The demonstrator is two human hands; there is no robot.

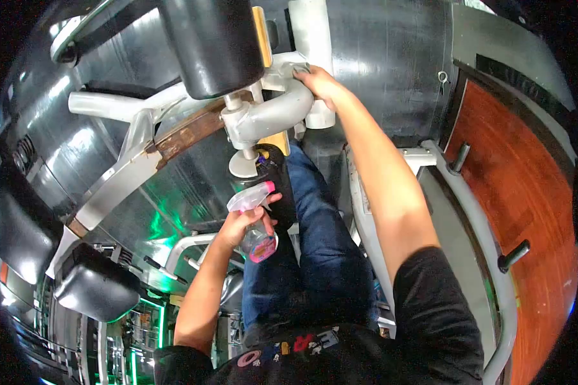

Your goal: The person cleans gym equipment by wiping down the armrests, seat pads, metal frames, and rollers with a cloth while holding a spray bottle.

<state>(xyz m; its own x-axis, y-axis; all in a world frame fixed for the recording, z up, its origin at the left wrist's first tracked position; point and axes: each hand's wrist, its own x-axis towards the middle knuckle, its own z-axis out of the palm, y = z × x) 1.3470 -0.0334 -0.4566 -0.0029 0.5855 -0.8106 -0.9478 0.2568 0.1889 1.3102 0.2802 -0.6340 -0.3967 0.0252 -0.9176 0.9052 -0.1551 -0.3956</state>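
My left hand (243, 224) is wrapped around a clear spray bottle (261, 242) with a pink base and a clear and pink spray head, held in front of my legs. My right hand (320, 85) reaches forward to the top of a curved grey metal tube (279, 115) on a gym machine. Under its fingertips shows a small grey piece that looks like a cloth (300, 68), mostly hidden by the fingers. A black padded roller (215, 45) stands just left of that tube. Below the tube, a round metal disc (243, 164) sits close to the bottle.
A worn, rusty metal beam (189, 136) runs left from the tube to black seat pads (96, 282). A white cylinder (312, 38) lies beyond my right hand. On the right, a grey frame (478, 218) with black pegs stands before a reddish wooden panel (514, 186).
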